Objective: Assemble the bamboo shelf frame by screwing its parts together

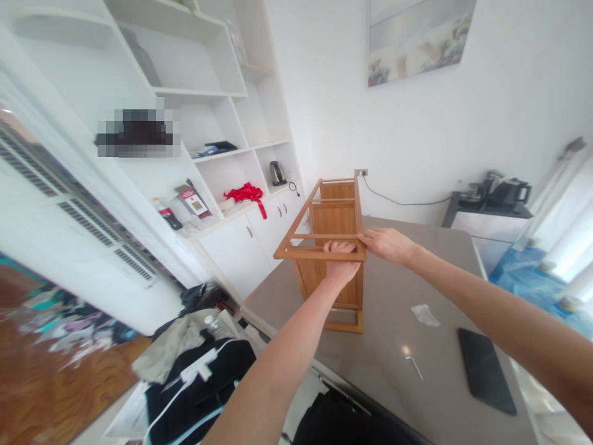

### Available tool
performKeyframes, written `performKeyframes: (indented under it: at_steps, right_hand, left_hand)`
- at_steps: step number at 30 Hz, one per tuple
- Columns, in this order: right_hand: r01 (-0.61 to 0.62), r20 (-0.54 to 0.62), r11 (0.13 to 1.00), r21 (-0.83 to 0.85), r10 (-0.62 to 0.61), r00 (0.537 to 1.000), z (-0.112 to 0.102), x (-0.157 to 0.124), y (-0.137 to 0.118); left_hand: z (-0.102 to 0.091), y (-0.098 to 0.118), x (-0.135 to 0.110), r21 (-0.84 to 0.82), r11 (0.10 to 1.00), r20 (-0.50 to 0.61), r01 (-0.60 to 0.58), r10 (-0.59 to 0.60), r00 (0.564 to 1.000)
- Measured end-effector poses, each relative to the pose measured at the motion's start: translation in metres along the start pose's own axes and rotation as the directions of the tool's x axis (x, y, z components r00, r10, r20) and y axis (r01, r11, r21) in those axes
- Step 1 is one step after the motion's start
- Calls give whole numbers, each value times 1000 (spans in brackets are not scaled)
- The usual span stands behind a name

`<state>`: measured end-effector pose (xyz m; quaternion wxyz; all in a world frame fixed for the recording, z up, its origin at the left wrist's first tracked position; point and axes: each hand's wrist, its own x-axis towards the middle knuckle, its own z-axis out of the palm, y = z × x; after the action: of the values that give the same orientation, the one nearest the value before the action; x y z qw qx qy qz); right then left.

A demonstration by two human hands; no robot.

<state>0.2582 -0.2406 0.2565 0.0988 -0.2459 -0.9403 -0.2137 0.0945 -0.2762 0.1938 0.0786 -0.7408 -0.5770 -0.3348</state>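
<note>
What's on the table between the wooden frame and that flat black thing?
In the head view, a crumpled translucent wrapper and a small L-shaped rod lie between them.

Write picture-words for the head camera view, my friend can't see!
A person's left hand reaches under the top front rail of a wooden frame on a table, while the right hand touches its right side. An L-shaped tool, a crumpled wrapper and a flat black object lie nearby.

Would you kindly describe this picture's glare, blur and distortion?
Head view: a glare spot on the table beside the L-shaped key; washed-out curtain at right; shelves leaning, probably wide-angle distortion; smeared floor pile at lower left.
</note>
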Motion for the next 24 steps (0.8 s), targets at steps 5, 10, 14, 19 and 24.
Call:
performKeyframes:
  at_steps: [5,10,14,19,24]
  right_hand:
    - [-16,71,992,123,7,997,-8,3,5]
    - [-17,89,970,241,-4,996,-14,5,17]
    - [-7,63,953,304,-13,998,-11,9,25]
    - [-59,40,934,353,48,998,-5,12,32]
    - [-78,55,938,338,63,997,-5,11,32]
  left_hand:
    - [3,1,2,6,1000,15,17,-17,1000]
    - [4,0,5,12,999,51,40,-41,998]
    - [4,3,6,4,999,51,43,-43,998]
    - [3,12,6,2,999,21,45,-45,999]
    - [5,14,7,-13,998,16,53,-53,998]
